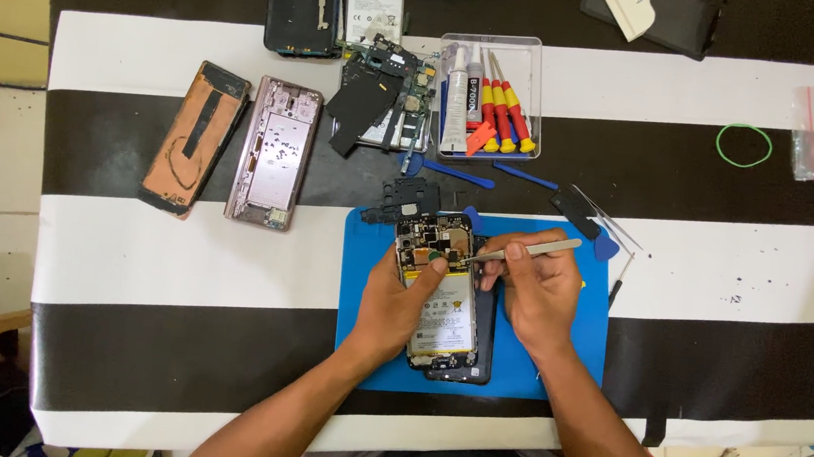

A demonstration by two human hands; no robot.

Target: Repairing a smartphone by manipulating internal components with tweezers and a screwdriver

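My left hand steadies the opened phone on the blue mat, thumb pressed on the board near the top. My right hand pinches metal tweezers shut-narrow, tips at the board's right edge. Risk, as I judge it: a slip scrapes the board or pokes the battery. Room is tight above, with a black bracket and blue pry tools; mat lies open to my right.
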